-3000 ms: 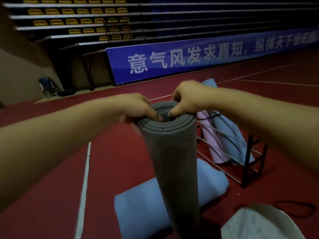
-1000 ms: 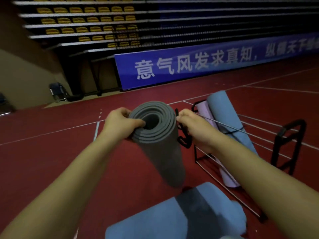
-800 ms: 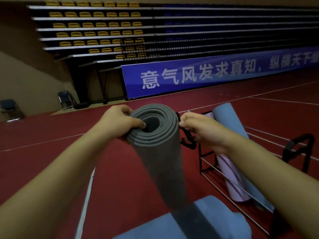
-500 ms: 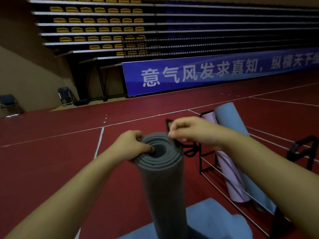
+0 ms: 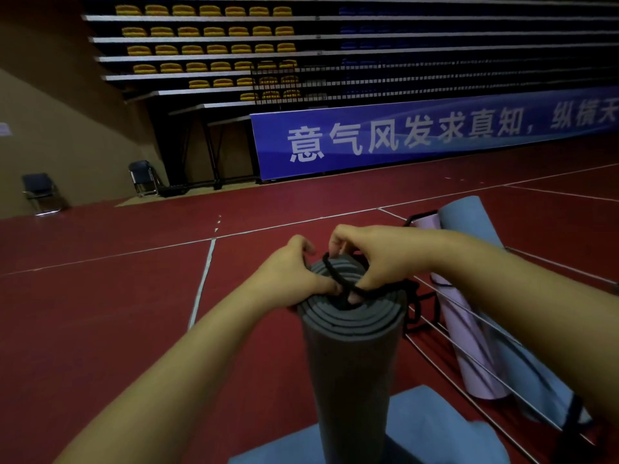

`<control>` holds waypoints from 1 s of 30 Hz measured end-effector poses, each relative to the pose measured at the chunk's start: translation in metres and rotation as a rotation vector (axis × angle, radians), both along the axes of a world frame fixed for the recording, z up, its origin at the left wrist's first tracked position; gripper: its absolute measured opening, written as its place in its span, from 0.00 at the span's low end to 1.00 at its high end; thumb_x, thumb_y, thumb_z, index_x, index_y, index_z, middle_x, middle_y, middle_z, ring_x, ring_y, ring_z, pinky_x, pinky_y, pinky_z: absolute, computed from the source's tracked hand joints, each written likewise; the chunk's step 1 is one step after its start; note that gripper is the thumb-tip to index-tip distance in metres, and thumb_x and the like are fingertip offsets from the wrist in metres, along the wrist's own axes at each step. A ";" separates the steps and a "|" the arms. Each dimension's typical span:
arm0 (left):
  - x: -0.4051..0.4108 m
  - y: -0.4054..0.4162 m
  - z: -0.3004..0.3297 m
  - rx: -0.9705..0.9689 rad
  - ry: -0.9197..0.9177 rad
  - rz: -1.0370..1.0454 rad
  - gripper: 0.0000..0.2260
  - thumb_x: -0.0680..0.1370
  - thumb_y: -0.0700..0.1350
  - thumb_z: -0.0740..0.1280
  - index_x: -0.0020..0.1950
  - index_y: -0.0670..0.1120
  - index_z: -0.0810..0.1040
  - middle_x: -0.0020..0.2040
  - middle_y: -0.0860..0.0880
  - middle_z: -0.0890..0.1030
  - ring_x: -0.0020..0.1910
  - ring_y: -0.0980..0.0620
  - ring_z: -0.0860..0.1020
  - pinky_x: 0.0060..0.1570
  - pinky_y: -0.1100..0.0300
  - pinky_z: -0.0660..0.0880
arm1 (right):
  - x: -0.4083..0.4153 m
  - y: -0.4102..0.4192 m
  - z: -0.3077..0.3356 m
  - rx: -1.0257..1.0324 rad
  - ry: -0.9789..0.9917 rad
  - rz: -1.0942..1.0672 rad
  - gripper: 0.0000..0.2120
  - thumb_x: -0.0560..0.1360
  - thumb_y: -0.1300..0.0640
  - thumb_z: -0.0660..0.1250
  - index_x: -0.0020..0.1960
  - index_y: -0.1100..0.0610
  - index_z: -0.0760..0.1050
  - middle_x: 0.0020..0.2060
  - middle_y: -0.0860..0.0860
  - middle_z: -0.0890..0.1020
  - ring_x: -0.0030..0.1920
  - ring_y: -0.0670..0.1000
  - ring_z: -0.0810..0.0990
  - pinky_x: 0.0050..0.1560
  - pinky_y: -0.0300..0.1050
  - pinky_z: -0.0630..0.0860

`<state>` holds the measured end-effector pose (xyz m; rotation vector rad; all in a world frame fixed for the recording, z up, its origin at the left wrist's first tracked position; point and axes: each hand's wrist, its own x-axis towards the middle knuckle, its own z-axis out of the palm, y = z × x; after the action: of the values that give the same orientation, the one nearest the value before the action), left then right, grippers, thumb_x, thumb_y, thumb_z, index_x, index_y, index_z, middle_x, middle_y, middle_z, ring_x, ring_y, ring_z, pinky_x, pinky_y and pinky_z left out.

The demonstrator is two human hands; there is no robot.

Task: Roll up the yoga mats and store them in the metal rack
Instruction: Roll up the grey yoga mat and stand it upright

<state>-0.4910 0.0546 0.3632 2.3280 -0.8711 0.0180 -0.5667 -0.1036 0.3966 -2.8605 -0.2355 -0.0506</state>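
Note:
A rolled grey yoga mat (image 5: 351,363) stands upright in front of me, its spiral end facing up. My left hand (image 5: 291,276) grips the left rim of that end, thumb over the top. My right hand (image 5: 375,256) pinches a black strap (image 5: 338,279) that lies across the mat's top and hangs down its right side. To the right, the metal rack (image 5: 469,363) holds a rolled pink mat (image 5: 465,339) and a rolled blue mat (image 5: 475,222), both leaning.
A blue mat (image 5: 428,426) lies on the red floor (image 5: 100,313) under the grey roll. White court lines cross the floor. A blue banner (image 5: 418,132) and bleachers stand at the back; two folding chairs (image 5: 144,177) sit by the left wall.
The grey roll has come back upright. My right hand has brought the black strap from the roll's right side over its top end. My left hand keeps its grip on the rim.

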 end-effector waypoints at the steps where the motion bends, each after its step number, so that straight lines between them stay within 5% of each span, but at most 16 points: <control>1: 0.003 0.003 -0.001 0.000 0.001 -0.039 0.31 0.66 0.52 0.76 0.65 0.51 0.66 0.45 0.50 0.75 0.40 0.55 0.75 0.35 0.60 0.73 | 0.002 0.002 -0.002 -0.002 -0.033 0.007 0.28 0.65 0.54 0.78 0.58 0.48 0.66 0.50 0.47 0.80 0.47 0.47 0.79 0.48 0.44 0.77; 5: 0.017 0.020 0.000 -0.100 0.149 -0.302 0.24 0.75 0.53 0.69 0.67 0.68 0.65 0.47 0.48 0.79 0.45 0.52 0.78 0.46 0.56 0.74 | 0.010 0.003 -0.006 0.019 -0.110 0.004 0.28 0.64 0.55 0.78 0.58 0.48 0.68 0.50 0.47 0.79 0.49 0.48 0.78 0.49 0.45 0.76; 11: 0.030 0.005 -0.018 -0.428 -0.185 -0.268 0.11 0.76 0.42 0.70 0.56 0.51 0.81 0.54 0.52 0.75 0.54 0.59 0.74 0.52 0.70 0.69 | 0.020 -0.002 -0.014 0.116 -0.143 -0.025 0.22 0.64 0.51 0.79 0.51 0.45 0.70 0.48 0.43 0.77 0.49 0.45 0.76 0.48 0.40 0.72; 13: 0.030 -0.001 -0.020 -0.711 0.015 -0.281 0.05 0.75 0.37 0.69 0.47 0.45 0.82 0.54 0.50 0.80 0.56 0.56 0.77 0.55 0.64 0.73 | 0.021 -0.003 -0.014 0.161 -0.129 -0.036 0.20 0.64 0.50 0.78 0.51 0.44 0.72 0.47 0.42 0.79 0.48 0.44 0.78 0.48 0.39 0.73; 16: 0.033 -0.004 -0.027 -0.986 0.447 -0.331 0.04 0.73 0.35 0.65 0.38 0.42 0.75 0.39 0.45 0.82 0.41 0.51 0.81 0.44 0.61 0.77 | 0.020 -0.008 -0.015 0.220 -0.096 -0.080 0.19 0.64 0.49 0.78 0.52 0.47 0.76 0.46 0.44 0.82 0.46 0.43 0.80 0.47 0.37 0.75; 18: 0.046 0.005 -0.047 -0.943 0.372 -0.207 0.06 0.68 0.37 0.64 0.31 0.44 0.72 0.27 0.50 0.74 0.29 0.54 0.72 0.34 0.62 0.70 | 0.019 -0.017 -0.016 0.218 -0.109 -0.131 0.18 0.65 0.50 0.78 0.53 0.50 0.78 0.45 0.44 0.83 0.46 0.43 0.81 0.48 0.38 0.76; 21: 0.061 0.033 -0.093 -0.605 0.114 -0.024 0.09 0.66 0.46 0.65 0.27 0.46 0.69 0.23 0.54 0.68 0.27 0.60 0.65 0.31 0.60 0.62 | 0.020 -0.039 -0.023 0.189 -0.161 -0.274 0.16 0.69 0.51 0.75 0.54 0.52 0.78 0.48 0.47 0.83 0.48 0.47 0.81 0.53 0.44 0.77; 24: 0.045 0.040 -0.116 -0.431 0.056 -0.094 0.15 0.67 0.52 0.67 0.28 0.42 0.71 0.25 0.54 0.68 0.27 0.60 0.65 0.31 0.59 0.61 | 0.028 -0.048 -0.030 0.153 -0.156 -0.364 0.15 0.71 0.50 0.73 0.56 0.51 0.77 0.51 0.48 0.82 0.50 0.48 0.79 0.53 0.43 0.76; 26: 0.019 0.030 -0.098 -0.393 -0.191 -0.215 0.20 0.70 0.54 0.66 0.30 0.38 0.71 0.26 0.46 0.68 0.28 0.52 0.67 0.34 0.56 0.64 | 0.037 -0.042 -0.028 0.129 -0.143 -0.382 0.16 0.70 0.49 0.73 0.56 0.51 0.77 0.52 0.50 0.81 0.51 0.50 0.78 0.53 0.45 0.76; 30: -0.034 0.003 -0.054 -0.282 -0.597 -0.373 0.13 0.76 0.49 0.60 0.34 0.44 0.69 0.30 0.49 0.69 0.30 0.48 0.68 0.37 0.58 0.60 | 0.056 -0.030 -0.018 -0.028 -0.124 -0.433 0.20 0.71 0.46 0.72 0.58 0.54 0.75 0.57 0.54 0.78 0.54 0.54 0.76 0.48 0.42 0.71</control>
<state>-0.5247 0.0577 0.3090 1.8786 -1.4741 0.6606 -0.5109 -0.1334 0.3790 -2.8833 0.3648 -0.3106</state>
